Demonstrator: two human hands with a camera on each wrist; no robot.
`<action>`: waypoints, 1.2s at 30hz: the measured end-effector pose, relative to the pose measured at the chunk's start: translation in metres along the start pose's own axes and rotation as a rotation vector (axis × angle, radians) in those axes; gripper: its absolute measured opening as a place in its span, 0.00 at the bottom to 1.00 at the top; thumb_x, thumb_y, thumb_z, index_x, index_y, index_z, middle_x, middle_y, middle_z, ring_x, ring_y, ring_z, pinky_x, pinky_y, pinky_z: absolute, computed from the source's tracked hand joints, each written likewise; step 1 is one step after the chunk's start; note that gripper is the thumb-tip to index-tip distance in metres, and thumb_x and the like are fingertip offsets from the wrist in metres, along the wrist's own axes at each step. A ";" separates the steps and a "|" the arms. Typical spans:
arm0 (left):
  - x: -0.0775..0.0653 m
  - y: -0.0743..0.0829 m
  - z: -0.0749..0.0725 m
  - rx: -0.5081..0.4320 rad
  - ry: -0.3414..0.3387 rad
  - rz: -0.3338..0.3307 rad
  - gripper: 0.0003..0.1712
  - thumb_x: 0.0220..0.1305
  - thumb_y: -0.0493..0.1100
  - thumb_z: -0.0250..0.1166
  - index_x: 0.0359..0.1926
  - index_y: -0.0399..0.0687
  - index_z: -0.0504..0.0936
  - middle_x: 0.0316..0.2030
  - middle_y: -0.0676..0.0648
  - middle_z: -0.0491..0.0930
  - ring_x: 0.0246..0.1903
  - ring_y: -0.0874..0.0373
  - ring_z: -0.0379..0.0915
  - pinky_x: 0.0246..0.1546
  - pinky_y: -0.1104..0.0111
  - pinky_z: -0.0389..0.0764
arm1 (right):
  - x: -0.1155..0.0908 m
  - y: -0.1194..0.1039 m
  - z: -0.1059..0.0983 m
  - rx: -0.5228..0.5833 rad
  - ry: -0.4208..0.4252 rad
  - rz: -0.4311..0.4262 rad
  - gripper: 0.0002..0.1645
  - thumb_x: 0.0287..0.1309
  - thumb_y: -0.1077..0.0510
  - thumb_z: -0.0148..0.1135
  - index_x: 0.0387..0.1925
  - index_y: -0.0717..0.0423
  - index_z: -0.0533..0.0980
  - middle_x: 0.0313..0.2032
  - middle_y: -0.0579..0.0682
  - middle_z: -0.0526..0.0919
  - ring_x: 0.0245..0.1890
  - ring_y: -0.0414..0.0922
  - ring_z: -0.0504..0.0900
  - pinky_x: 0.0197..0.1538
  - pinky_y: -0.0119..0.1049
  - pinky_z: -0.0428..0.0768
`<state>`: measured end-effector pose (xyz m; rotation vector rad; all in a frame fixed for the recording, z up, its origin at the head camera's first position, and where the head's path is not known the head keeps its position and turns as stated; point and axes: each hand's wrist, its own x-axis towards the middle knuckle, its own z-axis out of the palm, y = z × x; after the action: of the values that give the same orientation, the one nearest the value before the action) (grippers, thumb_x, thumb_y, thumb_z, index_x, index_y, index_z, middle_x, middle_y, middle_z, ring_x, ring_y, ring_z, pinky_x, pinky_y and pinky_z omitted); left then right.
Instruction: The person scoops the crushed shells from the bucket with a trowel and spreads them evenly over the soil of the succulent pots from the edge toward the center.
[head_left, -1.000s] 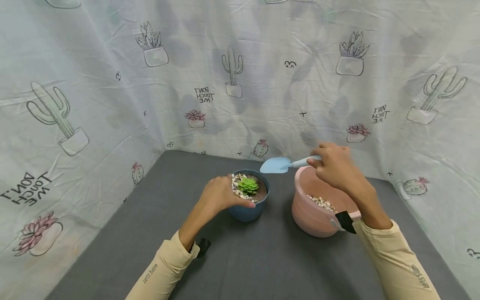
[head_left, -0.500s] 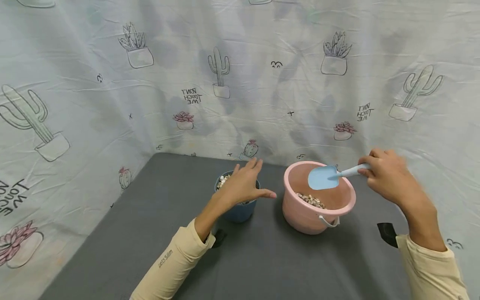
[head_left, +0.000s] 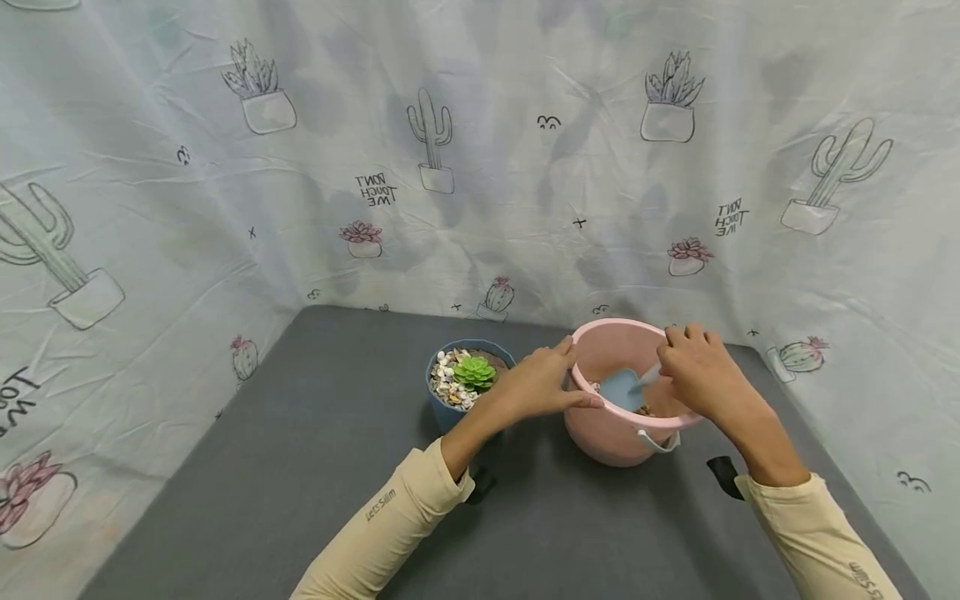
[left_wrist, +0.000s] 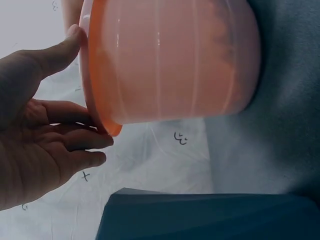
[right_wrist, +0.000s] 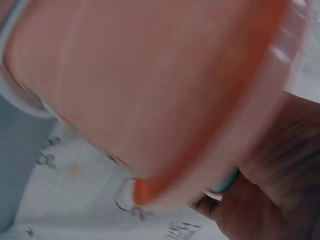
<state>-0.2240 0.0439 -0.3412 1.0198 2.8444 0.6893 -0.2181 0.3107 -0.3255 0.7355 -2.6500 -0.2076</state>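
Observation:
My right hand grips the pale handle of a light blue trowel, its blade down inside a pink bucket. Small pebbles show around the blade; the rest are hidden by it and the rim. My left hand holds the bucket's left rim, thumb at the near side and fingers farther back. In the left wrist view the thumb and fingers of the left hand touch the rim. To the left stands a blue pot with a green succulent, white pebbles and bare brown soil.
A dark grey cloth covers the table. Behind and at both sides hangs a pale curtain with cactus prints. The bucket's white handle hangs down at its front.
My left hand has left the blue pot and moved right onto the bucket's rim. The right hand has swung the trowel from beside the pot, over the bucket, then down into it.

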 end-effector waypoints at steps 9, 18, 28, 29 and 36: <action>0.000 -0.002 -0.003 -0.036 -0.018 0.002 0.56 0.66 0.63 0.71 0.80 0.34 0.59 0.43 0.40 0.80 0.12 0.67 0.56 0.18 0.76 0.60 | 0.008 -0.001 0.007 0.163 -0.187 0.024 0.06 0.60 0.63 0.72 0.27 0.56 0.85 0.30 0.51 0.80 0.32 0.53 0.76 0.41 0.56 0.74; 0.000 -0.003 -0.002 -0.031 -0.014 0.009 0.52 0.67 0.62 0.71 0.78 0.36 0.63 0.68 0.31 0.75 0.14 0.66 0.62 0.25 0.75 0.67 | 0.006 0.000 0.010 0.311 -0.187 0.076 0.11 0.62 0.63 0.67 0.24 0.51 0.86 0.25 0.44 0.86 0.28 0.45 0.77 0.35 0.47 0.67; 0.000 -0.004 0.002 0.010 -0.005 0.004 0.54 0.68 0.67 0.68 0.81 0.40 0.59 0.77 0.35 0.65 0.29 0.55 0.83 0.41 0.69 0.79 | -0.004 0.019 -0.006 0.438 -0.117 0.169 0.07 0.63 0.66 0.66 0.32 0.60 0.88 0.28 0.51 0.86 0.28 0.42 0.74 0.32 0.38 0.67; -0.001 -0.004 0.002 0.003 -0.007 0.006 0.55 0.68 0.66 0.68 0.81 0.40 0.58 0.78 0.35 0.63 0.24 0.56 0.78 0.39 0.68 0.79 | -0.006 0.022 -0.008 0.443 -0.105 0.175 0.07 0.63 0.66 0.66 0.34 0.63 0.88 0.30 0.53 0.87 0.28 0.42 0.74 0.32 0.37 0.68; -0.003 -0.006 0.003 0.018 0.002 0.011 0.55 0.67 0.67 0.68 0.81 0.41 0.58 0.80 0.36 0.59 0.23 0.56 0.77 0.37 0.68 0.77 | -0.019 0.039 -0.019 0.510 -0.065 0.245 0.09 0.66 0.68 0.65 0.40 0.72 0.87 0.35 0.62 0.88 0.28 0.42 0.73 0.28 0.32 0.68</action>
<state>-0.2248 0.0396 -0.3463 1.0384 2.8542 0.6665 -0.2138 0.3529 -0.3053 0.5413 -2.8495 0.5362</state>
